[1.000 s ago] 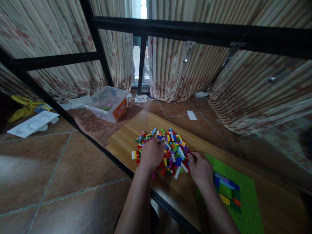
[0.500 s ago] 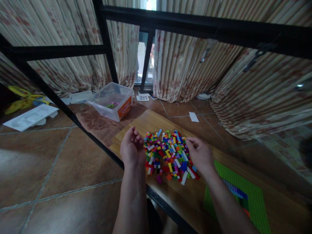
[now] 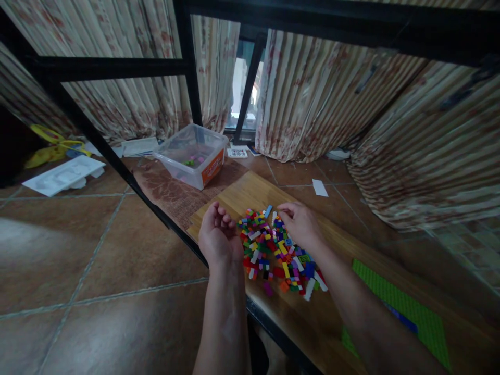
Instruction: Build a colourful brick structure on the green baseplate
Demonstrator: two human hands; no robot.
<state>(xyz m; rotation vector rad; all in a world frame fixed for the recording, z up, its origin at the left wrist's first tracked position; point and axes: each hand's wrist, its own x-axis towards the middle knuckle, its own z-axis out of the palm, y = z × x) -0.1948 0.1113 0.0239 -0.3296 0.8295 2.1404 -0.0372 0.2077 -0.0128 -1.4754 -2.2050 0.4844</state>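
Note:
A spread pile of small, many-coloured toy building bricks [image 3: 258, 255] lies on the wooden board. My left hand [image 3: 221, 234] rests at the pile's left side, palm turned up and fingers curled in; anything inside them is hidden. Over the pile's far right edge is my right hand [image 3: 299, 224], its thumb and fingertips drawn together. Whether a brick sits between them cannot be made out. A white brick [image 3: 274, 217] lies close to those fingertips. Partly under my right forearm, a green studded baseplate [image 3: 402, 307] carries some blue bricks.
The wooden board [image 3: 250, 187] has a black metal frame [image 3: 152, 205] along its left side. A clear plastic box [image 3: 191, 153] with a few bricks stands on a brown mat [image 3: 164, 192]. White moulded trays [image 3: 64, 174], a paper [image 3: 320, 187] and curtains [image 3: 304, 94] lie beyond.
My right hand has moved left and slightly away from me, from the pile's right side to its far edge. My left hand keeps its curled shape. The view has shifted.

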